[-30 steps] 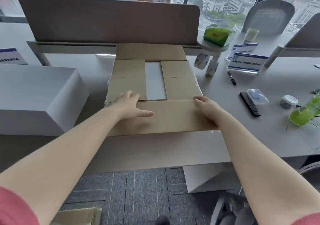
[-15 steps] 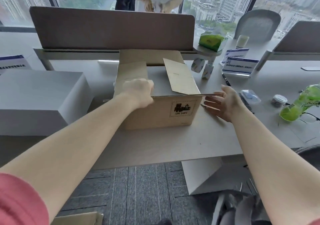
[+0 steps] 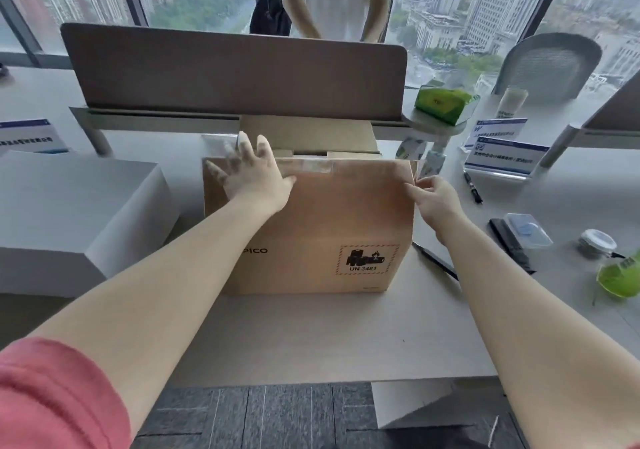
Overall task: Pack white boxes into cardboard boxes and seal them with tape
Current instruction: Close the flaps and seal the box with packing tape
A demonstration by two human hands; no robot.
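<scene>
Left hand (image 3: 254,171) flat against cardboard box (image 3: 311,227) top edge

- Brown divider (image 3: 235,74) along the desk (image 3: 311,338) rear.
- Green tissue pack (image 3: 441,100) on a round shelf.
- Blue-white sign (image 3: 504,156); black pen (image 3: 472,187) beside it.
- Green bottle (image 3: 620,277) at right edge.
- Grey chair (image 3: 549,64) behind.

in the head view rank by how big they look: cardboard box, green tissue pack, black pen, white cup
1. cardboard box
2. green tissue pack
3. black pen and white cup: look alike, and the cup is farther, so unranked.
</scene>
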